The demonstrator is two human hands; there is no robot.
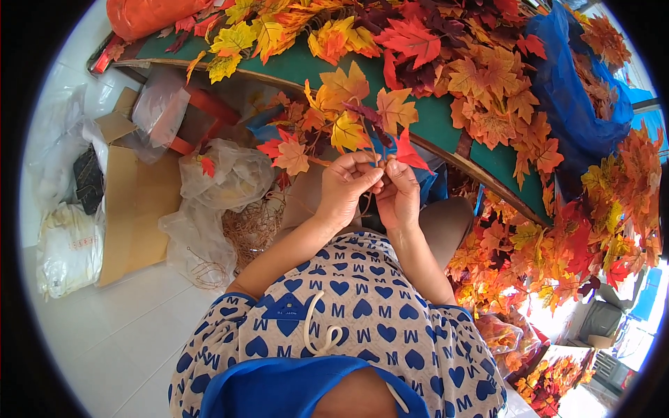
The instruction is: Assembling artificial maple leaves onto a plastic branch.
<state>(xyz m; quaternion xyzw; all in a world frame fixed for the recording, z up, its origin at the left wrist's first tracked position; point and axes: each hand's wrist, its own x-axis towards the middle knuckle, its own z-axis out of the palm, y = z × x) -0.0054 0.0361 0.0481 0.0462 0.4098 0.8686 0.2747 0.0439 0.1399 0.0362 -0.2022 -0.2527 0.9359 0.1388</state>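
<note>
Close together above my lap, my left hand [346, 187] and my right hand [399, 196] pinch the thin brown stems of an artificial maple leaf garland [348, 132]. Its orange, yellow and dark purple leaves spread out beyond my fingertips, toward the table edge. A red leaf [410, 152] sticks out just above my right hand. Beyond my left hand hang more leaves, among them a pale orange one [291, 157]. Both hands are closed, thumbs against the fingers. The exact spot where the stems meet is partly hidden by the fingertips.
A green table [293, 75] curves ahead, piled with red, yellow and orange artificial leaves [411, 43]. Blue plastic [571, 90] lies at its right. More leaves [557, 244] hang at the right. On the left are a cardboard box [143, 202], clear bags [226, 174] and brown stems [254, 230].
</note>
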